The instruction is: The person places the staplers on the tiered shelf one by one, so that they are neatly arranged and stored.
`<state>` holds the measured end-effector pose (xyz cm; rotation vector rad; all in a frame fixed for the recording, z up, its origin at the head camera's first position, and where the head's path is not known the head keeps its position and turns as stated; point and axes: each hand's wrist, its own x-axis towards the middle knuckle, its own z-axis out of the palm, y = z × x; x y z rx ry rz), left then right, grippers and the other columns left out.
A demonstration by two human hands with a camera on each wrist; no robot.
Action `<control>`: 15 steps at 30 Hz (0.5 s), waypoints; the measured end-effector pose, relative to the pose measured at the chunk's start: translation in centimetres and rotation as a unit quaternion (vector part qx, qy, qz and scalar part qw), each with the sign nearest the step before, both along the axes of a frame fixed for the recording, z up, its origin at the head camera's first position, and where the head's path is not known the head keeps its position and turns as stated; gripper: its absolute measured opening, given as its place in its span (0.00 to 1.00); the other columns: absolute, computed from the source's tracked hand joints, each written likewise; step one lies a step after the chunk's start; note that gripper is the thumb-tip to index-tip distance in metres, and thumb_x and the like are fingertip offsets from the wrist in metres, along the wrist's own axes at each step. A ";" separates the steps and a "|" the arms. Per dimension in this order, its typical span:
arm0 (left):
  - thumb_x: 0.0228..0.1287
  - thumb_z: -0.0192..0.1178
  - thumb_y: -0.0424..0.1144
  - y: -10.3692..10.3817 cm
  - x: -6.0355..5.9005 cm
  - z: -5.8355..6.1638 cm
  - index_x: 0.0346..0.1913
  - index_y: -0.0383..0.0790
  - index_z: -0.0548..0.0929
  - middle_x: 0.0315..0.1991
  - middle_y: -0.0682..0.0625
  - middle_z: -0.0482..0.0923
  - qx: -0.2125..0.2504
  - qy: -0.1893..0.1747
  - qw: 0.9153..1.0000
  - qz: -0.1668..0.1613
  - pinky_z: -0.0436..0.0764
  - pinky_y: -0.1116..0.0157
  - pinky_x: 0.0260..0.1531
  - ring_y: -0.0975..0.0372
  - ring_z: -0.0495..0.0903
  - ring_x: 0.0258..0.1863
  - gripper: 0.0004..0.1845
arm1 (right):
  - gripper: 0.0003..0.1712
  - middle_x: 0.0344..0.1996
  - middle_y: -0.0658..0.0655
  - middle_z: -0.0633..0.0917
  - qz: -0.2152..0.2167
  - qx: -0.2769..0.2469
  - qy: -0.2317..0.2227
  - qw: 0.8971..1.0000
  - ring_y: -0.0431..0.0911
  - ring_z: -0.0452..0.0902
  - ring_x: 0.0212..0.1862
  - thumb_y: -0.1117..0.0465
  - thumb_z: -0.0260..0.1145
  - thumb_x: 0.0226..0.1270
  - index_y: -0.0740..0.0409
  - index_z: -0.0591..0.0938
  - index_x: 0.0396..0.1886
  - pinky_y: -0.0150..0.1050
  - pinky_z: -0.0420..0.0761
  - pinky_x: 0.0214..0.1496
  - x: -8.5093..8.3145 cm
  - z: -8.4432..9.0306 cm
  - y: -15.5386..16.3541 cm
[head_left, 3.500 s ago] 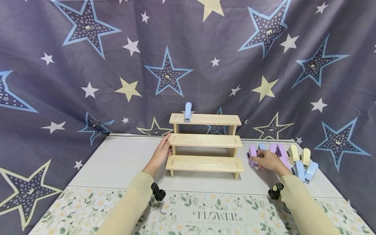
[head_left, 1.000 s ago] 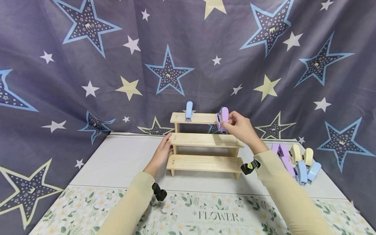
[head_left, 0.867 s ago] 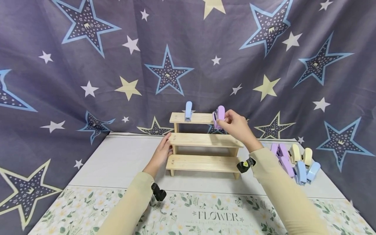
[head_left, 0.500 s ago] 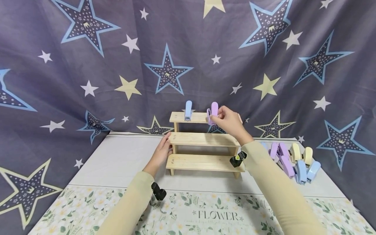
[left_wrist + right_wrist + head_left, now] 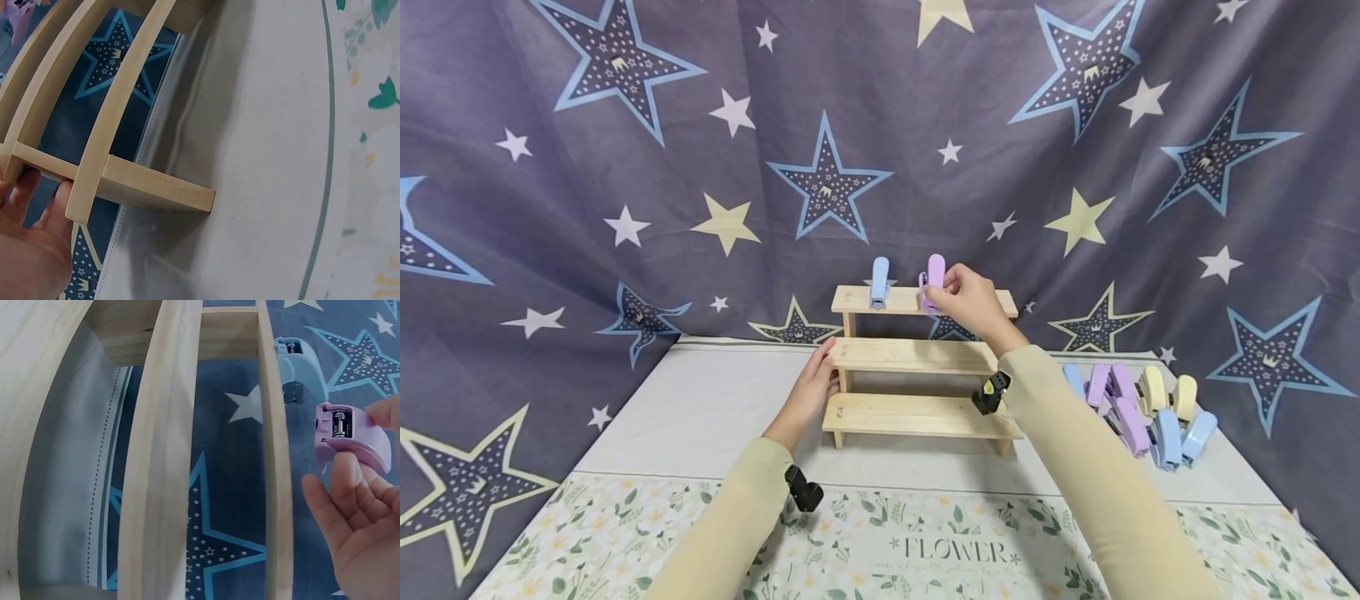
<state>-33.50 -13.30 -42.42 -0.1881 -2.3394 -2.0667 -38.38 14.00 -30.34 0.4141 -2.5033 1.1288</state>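
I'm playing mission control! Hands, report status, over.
Right hand pinching purple stapler at top shelf. Left hand touching wooden stand. Blue stapler alongside, nothing visibly blocking.

The white, flower-bordered table [image 5: 722,400] carries a pale three-tiered wooden rack [image 5: 917,356] towards its far edge, with clustered purple, blue and cream staplers [image 5: 1130,425] near its far right corner.

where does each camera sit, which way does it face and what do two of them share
Head: on the head, facing forward and down at the wooden rack; sleeves, left hand and right hand show.
Left wrist: on that wrist, facing the rack's end and a white surface; part of the left hand shows.
Right wrist: on that wrist, facing the rack and purple stapler; part of the right hand shows.
Head and right wrist share: rack, purple stapler, blue stapler, right hand.
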 end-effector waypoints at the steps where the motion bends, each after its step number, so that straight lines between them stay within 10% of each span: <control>1: 0.84 0.33 0.42 0.0 0.0 0.0 0.81 0.47 0.52 0.76 0.37 0.54 0.000 0.000 1.000 0.000 0.66 0.48 0.70 0.42 0.61 0.72 0.27 | 0.17 0.27 0.53 0.78 -0.001 -0.001 -0.002 1.000 0.46 0.73 0.31 0.50 0.68 0.64 0.58 0.75 0.34 0.37 0.72 0.32 -0.1 0.0 -0.1; 15: 0.84 0.33 0.42 0.0 0.1 0.1 0.80 0.47 0.52 0.76 0.36 0.54 -0.005 0.001 1.000 0.003 0.67 0.48 0.69 0.42 0.62 0.71 0.27 | 0.18 0.30 0.53 0.78 -0.022 -0.023 -0.056 0.998 0.47 0.74 0.35 0.47 0.66 0.63 0.58 0.75 0.34 0.36 0.73 0.35 -1.6 -0.4 -0.8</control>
